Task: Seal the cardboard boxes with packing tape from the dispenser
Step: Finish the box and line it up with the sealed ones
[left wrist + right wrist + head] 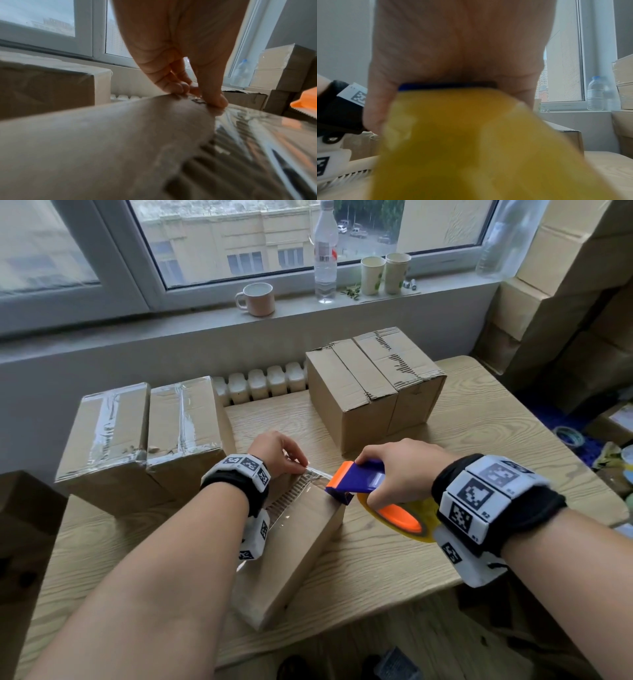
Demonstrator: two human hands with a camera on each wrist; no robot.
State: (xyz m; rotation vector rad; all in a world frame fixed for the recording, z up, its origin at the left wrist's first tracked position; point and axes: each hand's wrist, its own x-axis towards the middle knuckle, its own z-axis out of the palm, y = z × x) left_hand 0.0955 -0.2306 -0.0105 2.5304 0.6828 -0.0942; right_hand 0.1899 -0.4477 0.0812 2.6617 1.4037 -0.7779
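Note:
A cardboard box (301,546) lies on the wooden table (462,440) in front of me, with a strip of clear packing tape (291,501) running along its top seam. My left hand (301,465) holds the tape's end down at the box's far edge, thumb and curled fingertips pinching it there; the left wrist view shows the left hand (200,94) with its thumb on the shiny tape (248,128). My right hand (387,477) grips the blue and orange tape dispenser (356,477) at the box's right edge. Its yellow tape roll (471,148) fills the right wrist view.
Two taped boxes (113,433) stand at the left, and two untaped boxes (373,392) at the back right. A mug (257,299), a bottle (325,251) and paper cups (383,273) sit on the windowsill. More stacked boxes (565,285) rise at the right.

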